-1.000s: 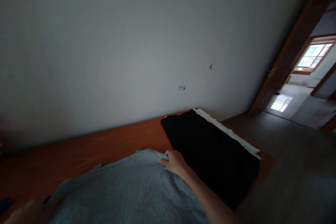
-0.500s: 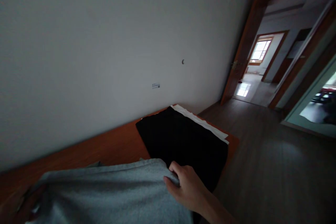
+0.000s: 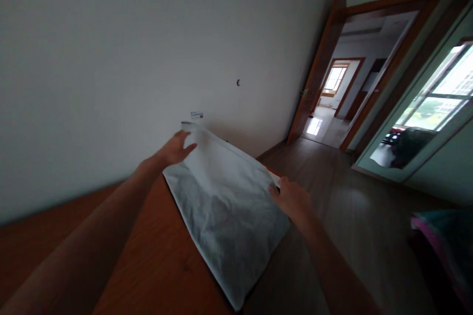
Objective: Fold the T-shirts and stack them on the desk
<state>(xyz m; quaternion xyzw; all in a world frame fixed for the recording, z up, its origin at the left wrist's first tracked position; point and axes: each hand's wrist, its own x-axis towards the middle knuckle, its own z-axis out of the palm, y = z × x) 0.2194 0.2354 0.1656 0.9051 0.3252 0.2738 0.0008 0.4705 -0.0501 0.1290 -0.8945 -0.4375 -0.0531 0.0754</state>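
Observation:
A thin, whitish, bag-like fabric sheet (image 3: pixel 232 206) lies at the end of the wooden surface, its far part pale and raised, its near part greyer and wrinkled. Dark edging shows beneath its left and lower sides. My left hand (image 3: pixel 176 149) is at the sheet's far left corner, thumb and fingers apart. On the right side, my right hand (image 3: pixel 293 198) pinches the sheet's edge between thumb and fingers. Whether anything lies inside or under the sheet is hidden.
The reddish-brown wooden surface (image 3: pixel 155 251) runs along a pale wall (image 3: pixel 111 59). To the right is a wooden floor (image 3: pixel 332 197), with an open door (image 3: pixel 318 69) beyond. A mirrored panel (image 3: pixel 417 123) and a teal-and-pink cloth (image 3: pixel 439 236) are at far right.
My hands have let go of the grey cloth, which I cannot make out now. They have moved farther out to the whitish sheet, which lies where the black fabric showed. The view has shifted right.

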